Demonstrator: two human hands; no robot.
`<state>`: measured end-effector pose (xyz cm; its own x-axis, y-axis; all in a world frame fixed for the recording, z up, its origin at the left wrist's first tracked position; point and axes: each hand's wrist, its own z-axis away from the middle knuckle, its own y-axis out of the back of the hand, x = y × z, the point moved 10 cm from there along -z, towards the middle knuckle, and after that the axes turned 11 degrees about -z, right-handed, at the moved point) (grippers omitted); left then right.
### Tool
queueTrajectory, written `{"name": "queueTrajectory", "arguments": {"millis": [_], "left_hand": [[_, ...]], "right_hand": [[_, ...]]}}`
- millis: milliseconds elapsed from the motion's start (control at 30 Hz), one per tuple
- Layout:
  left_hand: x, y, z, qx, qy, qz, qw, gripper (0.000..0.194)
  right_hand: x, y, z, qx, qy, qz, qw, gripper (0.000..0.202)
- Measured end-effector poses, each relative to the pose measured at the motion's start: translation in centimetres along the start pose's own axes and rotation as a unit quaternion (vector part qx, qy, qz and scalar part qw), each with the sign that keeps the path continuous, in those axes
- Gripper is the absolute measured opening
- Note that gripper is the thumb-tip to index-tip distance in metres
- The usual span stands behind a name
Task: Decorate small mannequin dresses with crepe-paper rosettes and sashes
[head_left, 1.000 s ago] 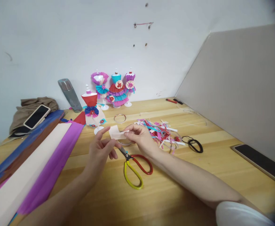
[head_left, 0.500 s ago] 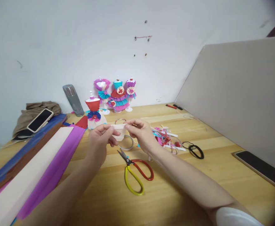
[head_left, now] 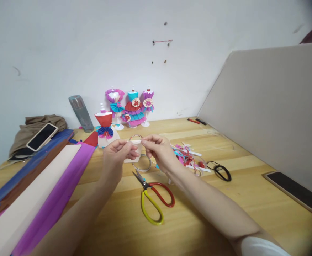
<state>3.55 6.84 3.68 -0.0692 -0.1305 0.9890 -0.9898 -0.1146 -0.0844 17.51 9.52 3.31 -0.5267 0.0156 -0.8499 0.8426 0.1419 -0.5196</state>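
Between my hands is a small piece of cream paper point(head_left: 132, 159), its top edge pinched at both ends and the rest hanging down. My left hand point(head_left: 117, 153) grips the left end between thumb and fingers. My right hand point(head_left: 158, 148) pinches the right end. Just behind and below the paper, a roll of tape point(head_left: 149, 164) lies on the table, partly covered. Scissors point(head_left: 145, 185) with one red and one yellow handle lie below my hands, blades slightly apart. A small dress form point(head_left: 104, 121) in red paper with a blue rosette stands to the left.
Several more paper-dressed forms point(head_left: 133, 106) stand by the wall, beside a grey bottle point(head_left: 81, 113). Crepe paper sheets point(head_left: 38, 177) and a phone point(head_left: 42, 137) lie left. Paper scraps point(head_left: 186, 156), a black hair tie point(head_left: 222, 172) and another phone point(head_left: 291, 188) are right.
The paper's top edge looks narrower, as if folded or rolled, and its lower part shows further left. Both hands stay nearly in place. The view has shifted slightly.
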Motion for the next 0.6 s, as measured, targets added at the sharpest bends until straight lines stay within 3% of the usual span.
{"name": "queueTrajectory", "arguments": {"millis": [367,600], "left_hand": [[0.7,1.0,-0.1,0.04,-0.043,-0.062,0.996,0.02],[1.2,1.1,0.1,0.049,-0.051,-0.059,0.996,0.016]], "right_hand": [[0.6,-0.5,0.3,-0.018,-0.023,-0.023,0.999,0.025],[-0.3,-0.3,0.3,-0.028,0.045,0.009,0.999,0.018]]}}
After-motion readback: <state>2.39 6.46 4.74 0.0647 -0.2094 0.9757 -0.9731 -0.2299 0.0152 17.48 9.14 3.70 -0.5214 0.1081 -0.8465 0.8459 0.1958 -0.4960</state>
